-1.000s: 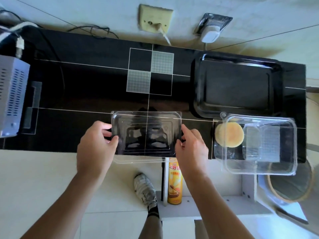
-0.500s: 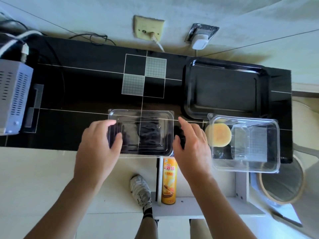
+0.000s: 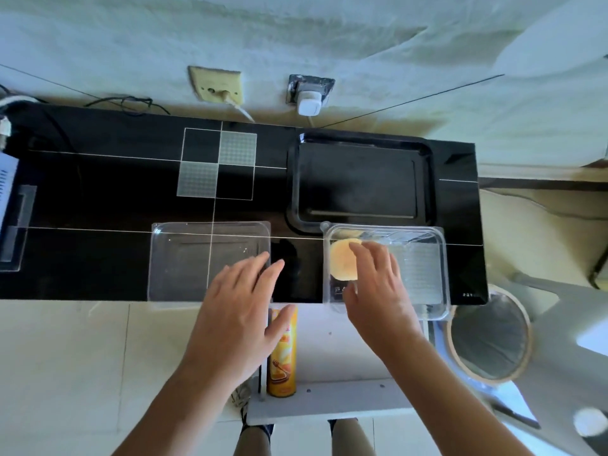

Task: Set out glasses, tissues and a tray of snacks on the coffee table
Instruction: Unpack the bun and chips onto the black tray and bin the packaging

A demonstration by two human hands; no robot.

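A clear plastic lid (image 3: pixel 184 261) lies flat on the black table (image 3: pixel 98 192) near its front edge. To its right stands a clear plastic container (image 3: pixel 424 274) with a round yellow pastry (image 3: pixel 340 263) in its left end. My right hand (image 3: pixel 375 284) reaches into that container, fingers spread over the pastry. My left hand (image 3: pixel 240 311) hovers with relaxed fingers at the lid's right corner, holding nothing. A black tray (image 3: pixel 358 179) sits empty behind the container.
An orange snack can (image 3: pixel 282 353) stands on a white shelf (image 3: pixel 329 399) below the table edge. A round bin (image 3: pixel 490 337) is at the right. A grey device (image 3: pixel 6 189) sits at the table's left end. Wall sockets with plugs are behind.
Both hands let go of the clear lid, which now lies flat. My right hand moved right into the container over the pastry; my left hand shifted right past the lid's corner.
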